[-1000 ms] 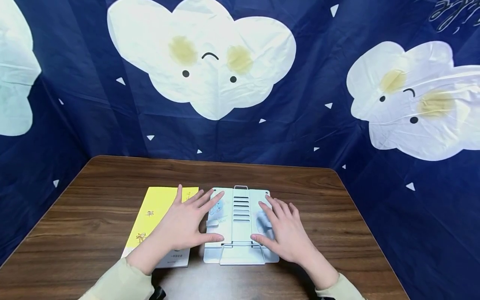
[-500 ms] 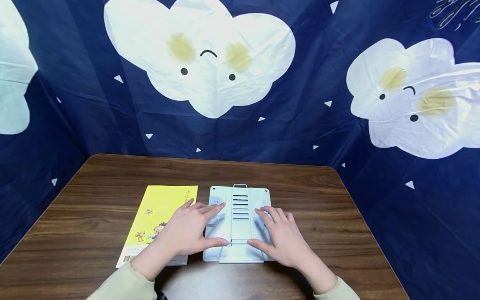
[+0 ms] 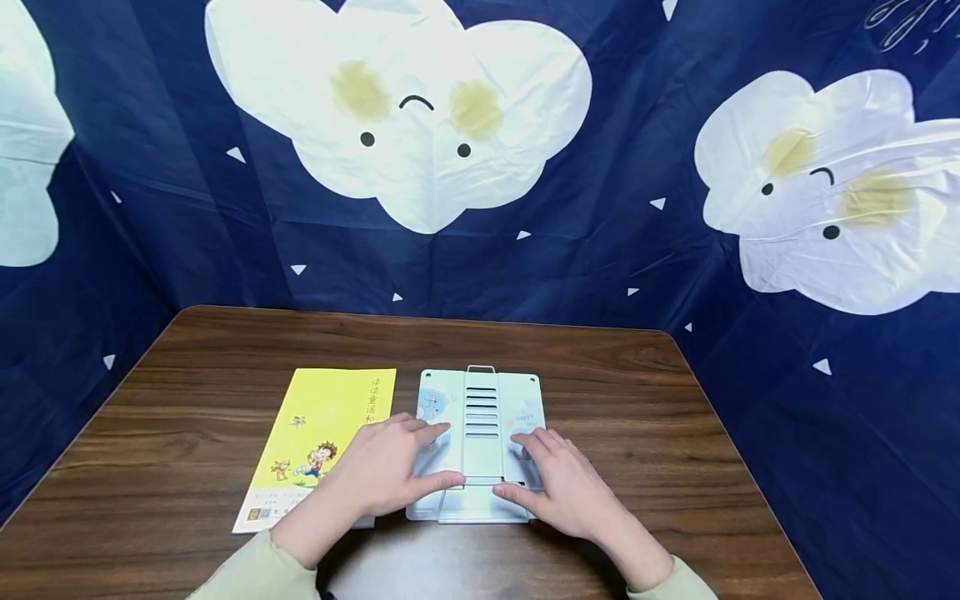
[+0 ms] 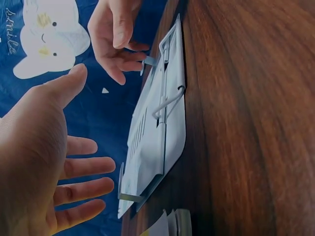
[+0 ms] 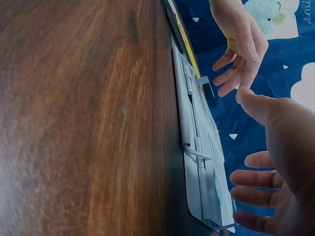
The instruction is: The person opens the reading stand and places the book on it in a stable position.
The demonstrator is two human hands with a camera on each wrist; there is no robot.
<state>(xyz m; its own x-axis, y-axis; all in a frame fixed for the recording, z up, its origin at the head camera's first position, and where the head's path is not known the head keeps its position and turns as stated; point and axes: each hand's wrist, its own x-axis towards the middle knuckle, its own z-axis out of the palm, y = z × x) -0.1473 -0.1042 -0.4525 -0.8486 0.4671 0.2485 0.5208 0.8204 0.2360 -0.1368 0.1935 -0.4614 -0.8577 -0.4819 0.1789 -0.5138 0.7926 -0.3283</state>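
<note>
A pale blue metal book stand [image 3: 482, 458], with a slotted centre strip and printed pictures, lies folded flat on the table. Over its left half is my left hand [image 3: 386, 467], fingers relaxed and thumb towards the centre strip. My right hand [image 3: 566, 483] is over the right half in a mirrored pose. Neither hand grips anything. In the left wrist view, the left fingertips are close beside a page clip [image 4: 121, 182] at the stand's side. From the right wrist, the right fingertips [image 5: 241, 216] show right at the stand's near corner. The hands hide parts of both side panels.
A yellow children's book [image 3: 330, 408] lies left of the stand, partly under the left forearm. The brown wood-grain table [image 3: 615, 392] reaches back to a dark blue curtain [image 3: 465, 267] printed with white clouds.
Both hands have moved down and a little towards the person, and their spread fingers have drawn in. More of the stand's upper panels and the book cover shows. The stand stays put.
</note>
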